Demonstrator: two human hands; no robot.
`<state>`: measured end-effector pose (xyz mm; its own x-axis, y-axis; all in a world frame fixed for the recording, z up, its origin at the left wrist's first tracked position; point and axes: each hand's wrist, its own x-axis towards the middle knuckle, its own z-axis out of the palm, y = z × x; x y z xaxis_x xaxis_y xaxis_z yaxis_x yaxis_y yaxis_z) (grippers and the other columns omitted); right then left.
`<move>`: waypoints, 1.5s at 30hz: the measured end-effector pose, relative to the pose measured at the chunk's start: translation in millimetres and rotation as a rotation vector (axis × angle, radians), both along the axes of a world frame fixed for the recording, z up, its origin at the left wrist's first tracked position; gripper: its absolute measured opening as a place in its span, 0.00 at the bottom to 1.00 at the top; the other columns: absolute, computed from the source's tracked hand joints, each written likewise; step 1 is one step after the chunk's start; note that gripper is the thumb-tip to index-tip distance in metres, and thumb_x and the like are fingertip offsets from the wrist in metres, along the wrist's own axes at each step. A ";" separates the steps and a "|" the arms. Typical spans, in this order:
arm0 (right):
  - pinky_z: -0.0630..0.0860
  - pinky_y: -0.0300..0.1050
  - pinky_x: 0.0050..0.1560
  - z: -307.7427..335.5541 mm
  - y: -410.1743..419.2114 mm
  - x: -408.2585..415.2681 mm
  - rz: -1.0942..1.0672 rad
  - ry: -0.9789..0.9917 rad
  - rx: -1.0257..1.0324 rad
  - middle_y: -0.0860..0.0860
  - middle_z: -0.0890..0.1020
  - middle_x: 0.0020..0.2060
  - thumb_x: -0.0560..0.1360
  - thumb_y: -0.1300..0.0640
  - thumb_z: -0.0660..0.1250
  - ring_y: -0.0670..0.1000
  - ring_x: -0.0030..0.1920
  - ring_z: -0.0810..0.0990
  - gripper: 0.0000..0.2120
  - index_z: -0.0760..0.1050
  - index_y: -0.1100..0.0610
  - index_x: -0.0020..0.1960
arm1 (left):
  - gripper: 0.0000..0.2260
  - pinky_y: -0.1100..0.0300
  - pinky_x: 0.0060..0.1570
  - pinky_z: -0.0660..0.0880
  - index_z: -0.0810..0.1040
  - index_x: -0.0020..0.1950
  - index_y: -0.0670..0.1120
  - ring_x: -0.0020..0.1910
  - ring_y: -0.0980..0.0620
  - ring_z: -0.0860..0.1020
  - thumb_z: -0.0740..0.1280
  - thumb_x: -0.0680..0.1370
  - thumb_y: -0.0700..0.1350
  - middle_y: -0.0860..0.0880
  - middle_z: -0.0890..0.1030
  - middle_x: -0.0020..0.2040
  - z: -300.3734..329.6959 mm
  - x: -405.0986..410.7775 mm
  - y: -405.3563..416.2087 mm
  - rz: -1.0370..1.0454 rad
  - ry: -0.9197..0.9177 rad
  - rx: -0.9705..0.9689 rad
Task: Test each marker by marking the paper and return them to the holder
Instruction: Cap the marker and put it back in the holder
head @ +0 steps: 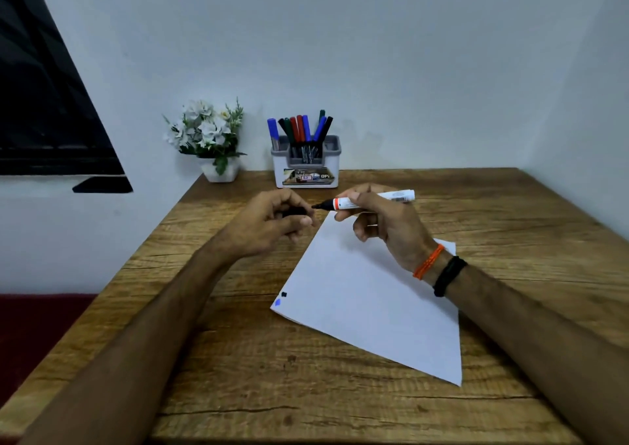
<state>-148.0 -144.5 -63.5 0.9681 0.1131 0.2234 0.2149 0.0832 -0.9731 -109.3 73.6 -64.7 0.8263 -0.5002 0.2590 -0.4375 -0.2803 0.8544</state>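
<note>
Head view: right hand (381,220) fingers curl round uncapped marker (371,200); left hand (272,220) fingers clench black cap (294,211)

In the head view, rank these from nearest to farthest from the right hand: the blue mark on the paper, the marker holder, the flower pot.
From the right hand:
1. Marker holder, just beyond it at the table's back edge.
2. Blue mark, on the paper's near-left corner.
3. Flower pot, at the back left corner, left of the holder.

Bare forearms; R wrist: orange thread band (428,261), black band (449,275).
</note>
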 end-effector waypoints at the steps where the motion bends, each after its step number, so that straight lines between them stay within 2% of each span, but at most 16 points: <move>1: 0.70 0.39 0.29 -0.7 0.1 0.5 -0.005 -0.007 -0.006 0.58 0.85 0.39 0.73 0.52 0.66 0.50 0.27 0.75 0.13 0.81 0.61 0.49 | 0.05 0.58 0.38 0.80 0.77 0.50 0.41 0.39 0.46 0.79 0.68 0.75 0.35 0.38 0.81 0.48 0.9 -0.7 -1.2 0.006 -0.007 -0.023; 6: 0.70 0.39 0.28 -1.5 0.3 0.3 -0.032 -0.022 -0.027 0.59 0.85 0.40 0.78 0.58 0.66 0.50 0.27 0.75 0.09 0.81 0.63 0.50 | 0.09 0.63 0.37 0.80 0.79 0.53 0.37 0.36 0.53 0.81 0.69 0.73 0.34 0.38 0.80 0.47 5.6 -3.7 -3.9 0.035 -0.017 -0.115; 10: 0.71 0.40 0.29 -1.4 1.5 -1.5 -0.044 -0.027 -0.046 0.59 0.85 0.41 0.78 0.59 0.66 0.51 0.27 0.75 0.09 0.81 0.63 0.52 | 0.10 0.61 0.37 0.80 0.77 0.52 0.36 0.37 0.50 0.82 0.70 0.71 0.35 0.39 0.81 0.43 3.6 -2.6 -5.1 0.048 0.039 -0.156; 15: 0.70 0.40 0.30 -1.6 -0.6 -1.8 -0.049 -0.055 -0.070 0.59 0.86 0.41 0.78 0.60 0.66 0.50 0.27 0.75 0.07 0.83 0.59 0.49 | 0.12 0.60 0.36 0.81 0.78 0.50 0.39 0.36 0.50 0.83 0.70 0.68 0.41 0.39 0.82 0.43 5.3 -5.0 -6.9 0.059 0.056 -0.216; 19: 0.71 0.41 0.31 -3.1 1.4 -3.8 -0.023 -0.081 -0.106 0.58 0.86 0.42 0.77 0.58 0.68 0.50 0.28 0.76 0.06 0.83 0.57 0.50 | 0.11 0.61 0.36 0.81 0.78 0.49 0.40 0.35 0.51 0.83 0.70 0.68 0.41 0.42 0.83 0.41 6.1 -6.6 -7.9 0.051 0.057 -0.215; 22: 0.72 0.41 0.30 -4.0 3.4 -5.1 0.001 -0.092 -0.113 0.58 0.87 0.43 0.76 0.58 0.70 0.51 0.28 0.77 0.07 0.81 0.59 0.52 | 0.10 0.61 0.36 0.81 0.78 0.50 0.39 0.35 0.51 0.83 0.70 0.70 0.38 0.44 0.83 0.40 4.6 -7.8 -9.9 0.027 0.043 -0.188; 25: 0.71 0.40 0.28 -3.6 3.7 -5.5 -0.005 -0.090 -0.084 0.57 0.86 0.40 0.74 0.55 0.72 0.50 0.26 0.76 0.09 0.80 0.60 0.50 | 0.12 0.61 0.34 0.81 0.79 0.51 0.39 0.34 0.50 0.82 0.70 0.69 0.42 0.43 0.83 0.40 5.1 -7.4 -9.5 0.023 0.023 -0.194; 28: 0.69 0.39 0.28 -4.7 0.6 -3.1 -0.011 -0.088 -0.044 0.55 0.83 0.34 0.71 0.49 0.72 0.50 0.25 0.72 0.14 0.83 0.59 0.49 | 0.12 0.62 0.31 0.79 0.78 0.51 0.38 0.31 0.52 0.80 0.69 0.70 0.43 0.45 0.84 0.38 6.8 -6.1 -8.2 0.040 0.027 -0.247; 31: 0.70 0.38 0.27 -5.9 -1.3 -0.7 0.023 -0.093 -0.015 0.56 0.84 0.36 0.74 0.53 0.69 0.49 0.25 0.72 0.12 0.84 0.59 0.51 | 0.16 0.65 0.25 0.74 0.77 0.52 0.34 0.27 0.55 0.76 0.64 0.74 0.46 0.48 0.82 0.33 6.2 -4.2 -8.5 0.076 -0.021 -0.244; 35: 0.67 0.35 0.26 -11.6 5.8 -0.6 -0.018 -0.237 -0.203 0.53 0.83 0.33 0.79 0.60 0.67 0.43 0.24 0.71 0.06 0.81 0.61 0.52 | 0.21 0.66 0.22 0.64 0.76 0.51 0.34 0.23 0.56 0.68 0.56 0.79 0.52 0.47 0.76 0.30 2.6 -2.6 -10.0 0.123 -0.071 -0.249; 37: 0.67 0.33 0.31 -15.3 9.4 -2.2 -0.080 -0.374 -0.367 0.45 0.79 0.30 0.80 0.58 0.66 0.42 0.27 0.71 0.05 0.79 0.57 0.48 | 0.22 0.65 0.24 0.65 0.76 0.49 0.38 0.23 0.57 0.68 0.54 0.80 0.56 0.49 0.74 0.29 0.2 -3.3 -11.4 0.184 -0.113 -0.206; 39: 0.64 0.33 0.32 -16.4 12.7 -5.3 -0.169 -0.510 -0.483 0.42 0.74 0.27 0.78 0.54 0.67 0.43 0.27 0.70 0.06 0.78 0.55 0.44 | 0.23 0.64 0.26 0.66 0.75 0.45 0.40 0.24 0.58 0.69 0.53 0.80 0.59 0.51 0.73 0.28 -2.4 -4.8 -13.9 0.238 -0.170 -0.180; 42: 0.59 0.29 0.29 -15.1 16.4 -10.4 -0.230 -0.677 -0.582 0.42 0.71 0.25 0.75 0.54 0.72 0.44 0.25 0.69 0.08 0.77 0.59 0.43 | 0.23 0.67 0.26 0.66 0.74 0.41 0.39 0.24 0.60 0.70 0.52 0.82 0.56 0.49 0.73 0.29 -6.0 -7.3 -19.0 0.323 -0.226 -0.177; 45: 0.59 0.31 0.28 -17.3 16.3 -11.3 -0.233 -0.726 -0.614 0.47 0.72 0.24 0.75 0.55 0.73 0.45 0.24 0.68 0.10 0.74 0.60 0.41 | 0.23 0.67 0.25 0.65 0.73 0.39 0.40 0.25 0.59 0.69 0.51 0.83 0.53 0.47 0.73 0.29 -8.8 -9.1 -23.5 0.385 -0.231 -0.205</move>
